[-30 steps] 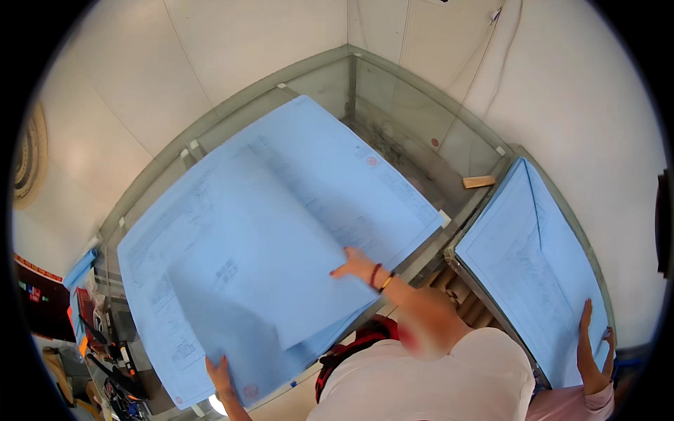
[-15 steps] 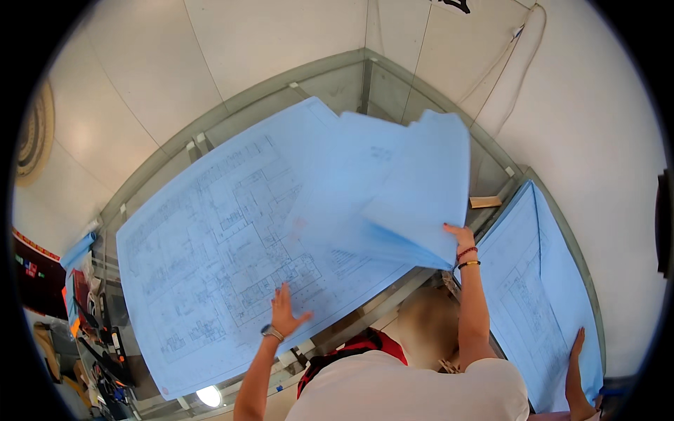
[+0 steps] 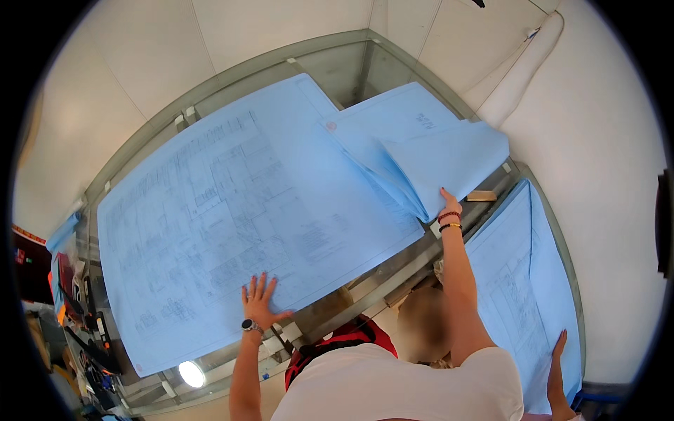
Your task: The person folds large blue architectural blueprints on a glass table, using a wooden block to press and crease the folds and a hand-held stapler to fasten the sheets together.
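A large blue drawing sheet, printed with fine plan lines, lies spread over the glass table. Near its front edge my left hand rests flat, fingers spread, a watch on the wrist. My right hand, with bracelets at the wrist, grips the near edge of a folded blue drawing sheet. This folded sheet lies partly on the table's far right, overlapping the large one, with loose layers bulging beside my fingers. How many layers I hold is hidden.
Another blue drawing lies at the right, with another person's hand on it. A small wooden block sits by the table's right end. Tools and bags crowd the left. The glass table's frame runs along the wall.
The folded sheet has swung to the right and settled lower, baring more of the large drawing. My right hand has moved farther away with it. My left hand has shifted left and now lies flat.
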A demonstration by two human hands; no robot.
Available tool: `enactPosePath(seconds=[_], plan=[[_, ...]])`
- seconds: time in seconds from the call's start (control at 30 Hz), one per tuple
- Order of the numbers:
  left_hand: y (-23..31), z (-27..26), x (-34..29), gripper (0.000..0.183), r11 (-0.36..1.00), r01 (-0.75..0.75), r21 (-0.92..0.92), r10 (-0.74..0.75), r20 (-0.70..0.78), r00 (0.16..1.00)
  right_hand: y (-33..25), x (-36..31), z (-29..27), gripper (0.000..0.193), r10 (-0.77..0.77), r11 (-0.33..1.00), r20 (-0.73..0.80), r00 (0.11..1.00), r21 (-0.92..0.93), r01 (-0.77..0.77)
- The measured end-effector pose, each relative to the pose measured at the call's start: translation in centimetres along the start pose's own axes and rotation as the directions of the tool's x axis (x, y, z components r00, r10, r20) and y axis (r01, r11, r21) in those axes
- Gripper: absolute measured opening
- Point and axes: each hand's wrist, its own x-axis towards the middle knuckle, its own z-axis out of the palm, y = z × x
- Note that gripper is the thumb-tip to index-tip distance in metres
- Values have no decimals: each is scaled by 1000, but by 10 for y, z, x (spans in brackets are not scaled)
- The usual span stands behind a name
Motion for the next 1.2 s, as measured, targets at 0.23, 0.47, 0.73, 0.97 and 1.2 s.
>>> enactPosePath(seconds=[0.23,0.47,0.73,0.97,1.2], plan=[[-94,-17,-16,113,929,367,51,-368,-2,930,27,-5,35,49,76,996,-43,996,52,-74],[-109,-5,-21,116,883,469,32,-469,30,882,69,1,46,57,47,995,-196,980,-79,-63],[-32,19,-7,115,929,369,-37,-370,-22,929,38,27,35,61,71,849,-65,995,-520,-94],[-36,16,-10,115,917,396,-49,-399,-74,914,101,-137,-21,91,-350,229,573,741,-715,661],[-35,18,0,116,917,394,-61,-398,-60,916,91,-196,41,94,27,-99,534,845,-840,534]])
